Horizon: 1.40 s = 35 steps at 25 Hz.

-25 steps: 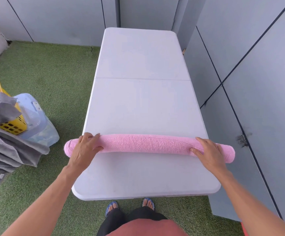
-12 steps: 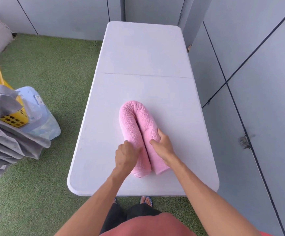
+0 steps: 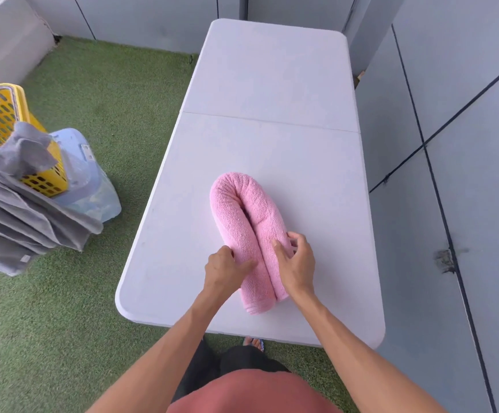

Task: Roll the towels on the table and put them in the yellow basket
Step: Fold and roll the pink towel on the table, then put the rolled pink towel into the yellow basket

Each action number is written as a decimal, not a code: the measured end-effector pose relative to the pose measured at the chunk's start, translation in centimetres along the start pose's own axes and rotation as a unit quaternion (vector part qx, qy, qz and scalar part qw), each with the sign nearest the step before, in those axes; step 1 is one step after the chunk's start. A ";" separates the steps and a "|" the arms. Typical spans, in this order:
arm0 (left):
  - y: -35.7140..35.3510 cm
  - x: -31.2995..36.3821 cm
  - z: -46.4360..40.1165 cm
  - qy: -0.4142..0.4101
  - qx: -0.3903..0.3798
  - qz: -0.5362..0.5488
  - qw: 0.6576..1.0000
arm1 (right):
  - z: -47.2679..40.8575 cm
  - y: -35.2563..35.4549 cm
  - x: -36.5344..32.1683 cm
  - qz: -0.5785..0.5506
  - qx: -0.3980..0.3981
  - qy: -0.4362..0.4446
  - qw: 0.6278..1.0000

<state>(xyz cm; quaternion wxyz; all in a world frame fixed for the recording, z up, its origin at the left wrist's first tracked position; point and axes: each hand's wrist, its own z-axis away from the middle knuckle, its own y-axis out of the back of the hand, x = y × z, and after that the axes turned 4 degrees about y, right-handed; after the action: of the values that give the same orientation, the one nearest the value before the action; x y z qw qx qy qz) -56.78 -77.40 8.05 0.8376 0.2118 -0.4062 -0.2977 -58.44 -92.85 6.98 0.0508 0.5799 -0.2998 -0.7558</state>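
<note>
Pink terry towel (image 3: 249, 231), already rolled into a long sausage and doubled over into a hairpin, lies on the near half of a white folding table (image 3: 272, 84). Its bend points away from the person and its two cut ends point back toward them, so the long axis runs straight out from the body. The two legs of the hairpin lie side by side, touching.

Both hands sit at the near end. The left hand (image 3: 224, 271) presses against the outer side of the left leg, its grip curled with the thumb laid on the cloth. The right hand (image 3: 296, 263) wraps the right leg, thumb in the seam between the legs and fingers curled over the far side.

A yellow basket (image 3: 0, 114) stands on green artificial turf (image 3: 108, 114) well off to the person's left, lower than the table, with grey towels (image 3: 18, 210) draped over and stacked against it and a pale blue container (image 3: 78, 162) beside it.

Judging from this, the left hand is the nearer to the basket, and the bundle would have to travel sideways to the left, across its own length, to reach it
</note>
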 end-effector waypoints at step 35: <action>53.9 -37.6 -19.3 -0.025 0.293 -0.117 0.949 | 6.2 -55.5 -33.8 0.175 -0.244 0.113 0.947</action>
<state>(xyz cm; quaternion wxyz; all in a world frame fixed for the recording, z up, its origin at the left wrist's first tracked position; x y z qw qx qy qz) -42.08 -10.47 8.19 0.6872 0.4864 -0.4692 -0.2665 -38.16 -30.77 8.04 0.3559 0.5695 -0.1951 -0.7148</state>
